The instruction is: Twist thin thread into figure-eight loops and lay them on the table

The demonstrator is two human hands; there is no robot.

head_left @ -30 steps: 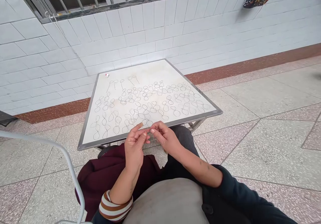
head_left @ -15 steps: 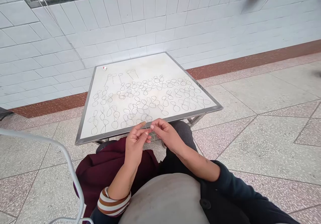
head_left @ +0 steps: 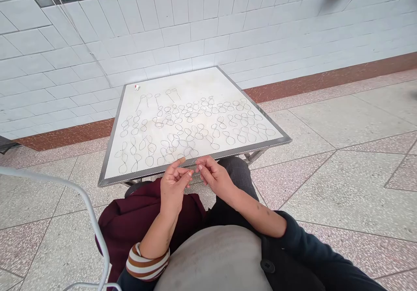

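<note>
Hands at close work before the near edge of a white-topped counter (head_left: 195, 77), with left hand (head_left: 172, 191) and right hand (head_left: 218, 178) raised close together, fingertips near but apart. In the left grip, thumb pressed to forefinger; on the right, thumb set against fingertips in a similar pinch. Apparently caught between the two: a fine strand (head_left: 191, 166), just at the counter's edge, barely visible and too thin to trace from end to end. Spread across the counter beyond, row upon row of thin dark loops (head_left: 187, 130), some in figure-eight form, some overlapping; farther back on the left, a few single loops with straight tails (head_left: 157, 95), near a small white-and-red object (head_left: 137, 87). Draped low on the left, a dark red cloth (head_left: 133, 226); behind, a white tiled wall (head_left: 182, 47). By judgement, easiest to lose: the strand itself, liable to slip from so small a contact at the fingertips, and hard to spot afterward against the speckled floor (head_left: 325, 186). Prone to kink, too, under an uneven pull. Also at risk: the nearest loops, close to the left hand and open to dragging or tangling by a stray brush, or to shifting after a knock from the knee (head_left: 239, 171) below.
</note>
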